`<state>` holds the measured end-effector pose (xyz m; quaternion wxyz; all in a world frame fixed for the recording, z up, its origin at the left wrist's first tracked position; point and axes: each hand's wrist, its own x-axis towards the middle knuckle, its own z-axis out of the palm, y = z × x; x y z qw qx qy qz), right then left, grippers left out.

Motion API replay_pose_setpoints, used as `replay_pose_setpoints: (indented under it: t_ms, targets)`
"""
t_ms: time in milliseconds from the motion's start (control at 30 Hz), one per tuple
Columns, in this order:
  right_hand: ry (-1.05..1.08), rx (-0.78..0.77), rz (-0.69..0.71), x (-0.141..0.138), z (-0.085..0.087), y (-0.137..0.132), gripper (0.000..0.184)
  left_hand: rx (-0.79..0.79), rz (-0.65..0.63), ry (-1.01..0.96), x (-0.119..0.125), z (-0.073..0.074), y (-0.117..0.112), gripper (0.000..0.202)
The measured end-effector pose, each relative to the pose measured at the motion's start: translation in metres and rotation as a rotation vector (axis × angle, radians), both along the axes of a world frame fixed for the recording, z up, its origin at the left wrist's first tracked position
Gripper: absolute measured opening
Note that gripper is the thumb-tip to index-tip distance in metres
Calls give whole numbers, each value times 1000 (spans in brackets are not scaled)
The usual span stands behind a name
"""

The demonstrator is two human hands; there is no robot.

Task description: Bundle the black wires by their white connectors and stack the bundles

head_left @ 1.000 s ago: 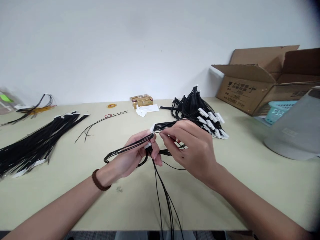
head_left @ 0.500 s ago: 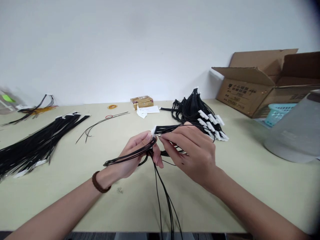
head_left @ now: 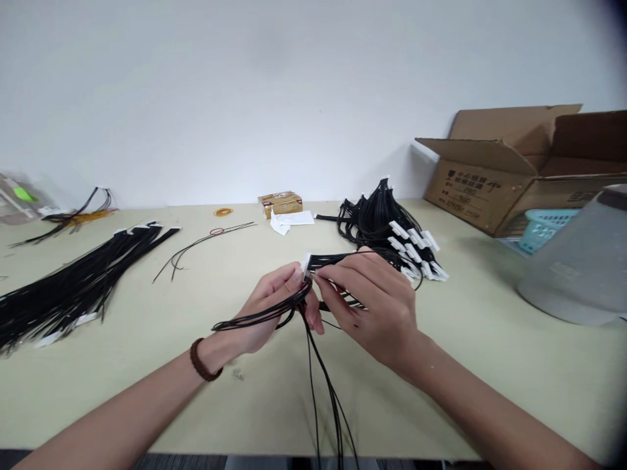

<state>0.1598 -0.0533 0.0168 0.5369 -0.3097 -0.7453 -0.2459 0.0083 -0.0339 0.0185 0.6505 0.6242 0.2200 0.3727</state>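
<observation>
My left hand [head_left: 267, 300] is closed around a bundle of black wires [head_left: 259, 318] and the white connector [head_left: 305, 264] into which several of them run. Loops of the bundle lie over the left wrist side, and loose wire ends hang down past the table's front edge. My right hand [head_left: 372, 300] pinches a thin black wire between thumb and forefinger, its tip close beside the connector. Whether that tip is inside the connector cannot be made out. Other wires run from the connector rightward behind the right hand.
Black wire bundles [head_left: 73, 281] lie at left. A heap of wired harnesses with white connectors [head_left: 372, 215] sits behind my right hand. Loose wires [head_left: 196, 245], a small box [head_left: 281, 203] and paper [head_left: 298, 218] lie farther back. A carton [head_left: 480, 183], turquoise basket [head_left: 543, 228] and grey bin [head_left: 578, 267] stand right.
The view has shifted slightly. Both hands stay together at the connector, the right still pinching the wire beside it; nothing has been let go.
</observation>
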Motion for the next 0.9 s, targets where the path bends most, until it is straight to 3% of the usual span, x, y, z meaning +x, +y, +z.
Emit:
replay_pose_setpoints:
  t_ms: [433, 900]
  targets:
    - [-8, 0, 5, 1, -3, 3, 10, 12, -32, -2, -2, -4, 4, 28]
    - [20, -20, 16, 0, -5, 3, 15, 71, 16, 42, -1, -6, 3, 29]
